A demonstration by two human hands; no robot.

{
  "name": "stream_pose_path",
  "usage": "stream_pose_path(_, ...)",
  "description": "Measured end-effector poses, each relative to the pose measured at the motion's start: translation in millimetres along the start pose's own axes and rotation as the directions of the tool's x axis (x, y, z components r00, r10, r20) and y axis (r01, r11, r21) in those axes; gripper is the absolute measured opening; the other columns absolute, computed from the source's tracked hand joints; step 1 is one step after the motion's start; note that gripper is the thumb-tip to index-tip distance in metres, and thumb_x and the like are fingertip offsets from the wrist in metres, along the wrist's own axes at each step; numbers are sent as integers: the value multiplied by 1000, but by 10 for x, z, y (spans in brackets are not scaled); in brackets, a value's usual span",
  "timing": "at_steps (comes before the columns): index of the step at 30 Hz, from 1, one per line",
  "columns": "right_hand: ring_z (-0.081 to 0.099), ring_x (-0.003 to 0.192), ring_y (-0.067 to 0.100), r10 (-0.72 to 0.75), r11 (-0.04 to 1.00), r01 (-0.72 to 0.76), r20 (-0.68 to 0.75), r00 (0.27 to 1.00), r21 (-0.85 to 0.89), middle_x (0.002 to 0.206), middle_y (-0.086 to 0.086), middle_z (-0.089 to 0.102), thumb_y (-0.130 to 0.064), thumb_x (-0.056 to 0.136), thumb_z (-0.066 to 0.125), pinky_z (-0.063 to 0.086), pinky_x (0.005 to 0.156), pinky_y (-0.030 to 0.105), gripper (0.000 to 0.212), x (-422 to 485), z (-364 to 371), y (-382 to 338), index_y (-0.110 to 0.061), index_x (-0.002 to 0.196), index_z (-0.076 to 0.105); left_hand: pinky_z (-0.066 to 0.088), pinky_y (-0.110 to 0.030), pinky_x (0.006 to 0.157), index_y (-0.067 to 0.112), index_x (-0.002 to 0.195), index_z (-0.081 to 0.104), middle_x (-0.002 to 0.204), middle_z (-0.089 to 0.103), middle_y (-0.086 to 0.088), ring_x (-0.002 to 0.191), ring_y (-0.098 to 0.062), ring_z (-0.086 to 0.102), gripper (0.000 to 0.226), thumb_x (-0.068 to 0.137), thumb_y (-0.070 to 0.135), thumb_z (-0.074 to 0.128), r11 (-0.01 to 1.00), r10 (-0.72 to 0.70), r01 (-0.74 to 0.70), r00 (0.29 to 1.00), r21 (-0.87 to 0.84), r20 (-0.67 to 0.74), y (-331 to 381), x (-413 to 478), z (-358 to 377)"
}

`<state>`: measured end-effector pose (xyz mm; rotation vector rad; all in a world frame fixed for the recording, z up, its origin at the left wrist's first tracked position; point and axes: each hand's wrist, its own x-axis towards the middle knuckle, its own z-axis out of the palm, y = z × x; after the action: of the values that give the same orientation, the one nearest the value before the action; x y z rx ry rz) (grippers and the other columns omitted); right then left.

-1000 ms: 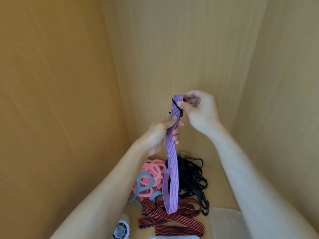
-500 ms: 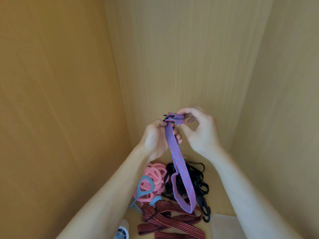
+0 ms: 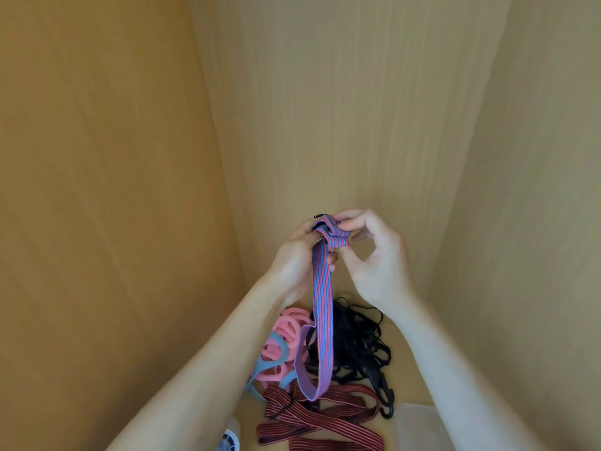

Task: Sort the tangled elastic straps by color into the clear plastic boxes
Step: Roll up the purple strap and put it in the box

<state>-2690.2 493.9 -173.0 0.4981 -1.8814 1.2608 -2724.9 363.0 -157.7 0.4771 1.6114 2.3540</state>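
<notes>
Your left hand (image 3: 294,262) and right hand (image 3: 374,258) both grip the blue-and-red striped strap (image 3: 322,320), its loop dangling below them.

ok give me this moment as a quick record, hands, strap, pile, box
held: blue and red striped strap, folded at the top, its loop hanging down in front of the pile
left hand: grips the strap just below the fold
right hand: fingers pinch the folded end
pile: pink loops, black cords, dark red striped straps, lying together
box: clear plastic box, corner at lower right, contents not visible
</notes>
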Motion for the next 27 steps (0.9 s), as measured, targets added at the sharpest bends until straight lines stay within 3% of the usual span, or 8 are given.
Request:
stream_pose_path(5,66,106,13,-32,999,32,7,999,-6,116,-17,68,5,79,67,50,86,32,33,-48,40,-24,-22,93,56,49,-26,45,12,106,59,70,67,-2,51,-16,54,26,101,-2,38,996,-24,19,998,-85,-50,15,-22,31)
stream_pose_path(12,64,105,7,-17,999,18,31,999,-28,121,-9,67,10,78,67,44,89,18,29,-175,93,26,-11,92,52,52,-25,57,5,102,64,78,66,-10,62,-18,64,36,91,-6,31,964,-111,88,991,-249,-80,54,-20,6)
stream_pose_path(15,63,113,14,-61,996,63,35,997,-61,121,0,66,19,76,63,43,94,19,32,-205,105,42,-7,90,52,48,-32,67,2,102,62,82,63,-13,67,-24,61,40,75,14,35,928,-140,122,990,-352,-26,71,-47,-10)
stream_pose_path(19,63,113,22,-98,988,104,59,993,-111,121,1,66,23,70,59,48,96,32,40,-203,89,61,-10,91,52,46,-39,74,2,97,58,82,57,-16,70,-29,59,49,96,42,30,926,-162,135,986,-353,-47,88,-40,-7)
stream_pose_path(24,60,112,25,-170,960,190,111,979,-204,122,0,63,24,62,59,48,93,35,54,-230,97,67,-19,92,47,42,-35,66,4,96,55,77,52,-12,66,-26,54,63,99,62,31,939,-223,176,965,-296,-135,146,-45,36)
stream_pose_path(27,57,110,26,-195,940,235,172,965,-248,124,2,63,23,58,54,47,91,42,44,-248,92,64,-12,84,51,41,-31,61,6,94,56,72,51,-9,60,-24,53,65,100,63,26,950,-214,162,960,-267,-181,132,-56,30)
